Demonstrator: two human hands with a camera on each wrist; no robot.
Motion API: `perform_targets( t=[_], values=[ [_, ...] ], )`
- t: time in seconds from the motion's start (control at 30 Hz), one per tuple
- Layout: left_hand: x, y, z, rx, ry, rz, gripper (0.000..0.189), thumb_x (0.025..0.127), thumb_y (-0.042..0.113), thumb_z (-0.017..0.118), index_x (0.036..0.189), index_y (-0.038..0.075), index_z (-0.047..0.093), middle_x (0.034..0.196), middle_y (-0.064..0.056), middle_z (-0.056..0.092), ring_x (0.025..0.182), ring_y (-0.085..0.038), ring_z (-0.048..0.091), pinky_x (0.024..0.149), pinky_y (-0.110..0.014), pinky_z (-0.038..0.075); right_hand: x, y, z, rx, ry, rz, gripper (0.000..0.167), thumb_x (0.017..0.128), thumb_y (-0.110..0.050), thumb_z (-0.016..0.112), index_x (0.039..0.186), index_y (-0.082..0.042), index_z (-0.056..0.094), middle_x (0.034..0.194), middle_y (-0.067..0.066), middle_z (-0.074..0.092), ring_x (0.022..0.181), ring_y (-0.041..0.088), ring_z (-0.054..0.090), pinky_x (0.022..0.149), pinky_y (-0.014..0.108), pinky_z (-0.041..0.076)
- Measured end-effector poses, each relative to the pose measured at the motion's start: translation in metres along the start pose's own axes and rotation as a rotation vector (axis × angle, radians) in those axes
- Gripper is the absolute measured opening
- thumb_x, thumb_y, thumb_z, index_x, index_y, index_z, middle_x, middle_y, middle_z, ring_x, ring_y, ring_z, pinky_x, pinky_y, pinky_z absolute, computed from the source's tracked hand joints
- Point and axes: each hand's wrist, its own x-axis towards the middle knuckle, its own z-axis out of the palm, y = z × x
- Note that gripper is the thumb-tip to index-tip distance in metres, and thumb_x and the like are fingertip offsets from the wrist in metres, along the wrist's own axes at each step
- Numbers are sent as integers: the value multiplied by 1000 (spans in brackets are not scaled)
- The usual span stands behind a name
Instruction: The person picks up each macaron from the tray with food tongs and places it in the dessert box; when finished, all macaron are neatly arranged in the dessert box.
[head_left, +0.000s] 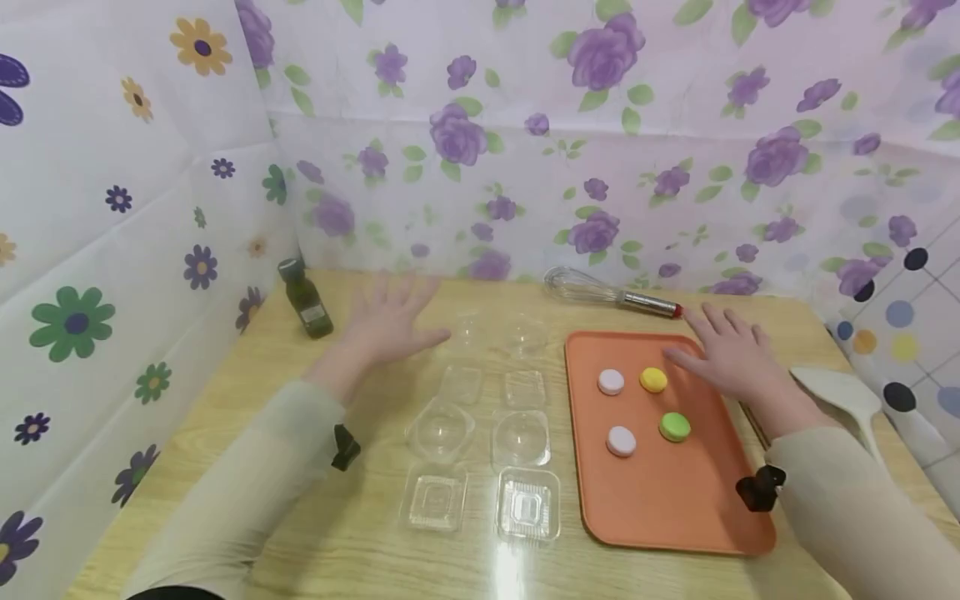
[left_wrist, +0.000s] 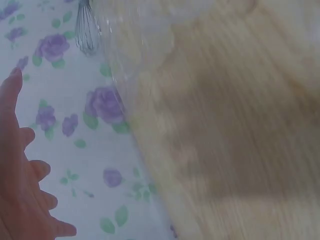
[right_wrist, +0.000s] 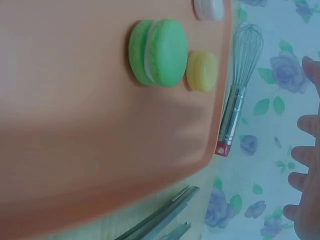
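My left hand (head_left: 390, 321) hovers over the back left of the table with fingers spread and nothing in its grasp. A dark green bottle (head_left: 306, 300) stands to its left. Clear plastic containers (head_left: 522, 437) are laid out in two columns to its right. My right hand (head_left: 738, 354), also spread and holding nothing, is above the right edge of an orange tray (head_left: 697, 517). On that tray lie a green macaron (head_left: 675, 427), a yellow macaron (head_left: 653, 380) and two pale macarons (head_left: 611, 382). The right wrist view shows the green macaron (right_wrist: 159, 52) closest.
A whisk (head_left: 607, 293) lies behind the tray near the flowered backdrop (head_left: 465, 137). Right of the tray is a pale spatula (head_left: 843, 390). Metal tongs (right_wrist: 162, 215) lie beside the tray in the right wrist view. Patterned sheets enclose the wooden table (head_left: 330, 542) at back and left.
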Motion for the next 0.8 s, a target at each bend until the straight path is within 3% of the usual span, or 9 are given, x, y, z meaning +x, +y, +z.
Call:
perform_targets(
  t=[0.2, 0.47, 0.63, 0.8],
  values=[
    [-21, 20, 7, -15, 10, 118, 94, 80, 78, 34, 151, 27, 0, 156, -10, -5, 137, -40, -14, 106, -60, -8, -22, 3, -3, 102, 8, 3, 88, 90, -62, 42, 150, -5, 12, 150, 31, 8, 130, 57, 6, 97, 73, 5],
    [-45, 46, 18, -49, 26, 258, 93, 82, 71, 46, 152, 25, 4, 156, -9, 5, 140, -36, 5, 110, -55, 7, -40, 21, 2, 412, -25, -11, 88, 93, -47, 52, 149, -1, 2, 150, 33, 4, 131, 55, 9, 96, 72, 15],
    [-56, 61, 30, -164, 6, 314, 99, 78, 68, 54, 152, 18, 10, 155, -5, 14, 139, -35, 17, 110, -53, 12, -50, 35, 13, 429, -8, 1, 91, 92, -43, 56, 147, 5, 1, 146, 38, 11, 128, 57, 14, 94, 71, 21],
    [-66, 72, 41, -205, -44, 358, 106, 73, 71, 58, 151, 15, 12, 154, -6, 20, 137, -34, 21, 109, -54, 16, -59, 49, 26, 413, -4, 30, 94, 91, -44, 57, 148, 3, 0, 145, 38, 12, 127, 59, 16, 91, 71, 23]
  ],
)
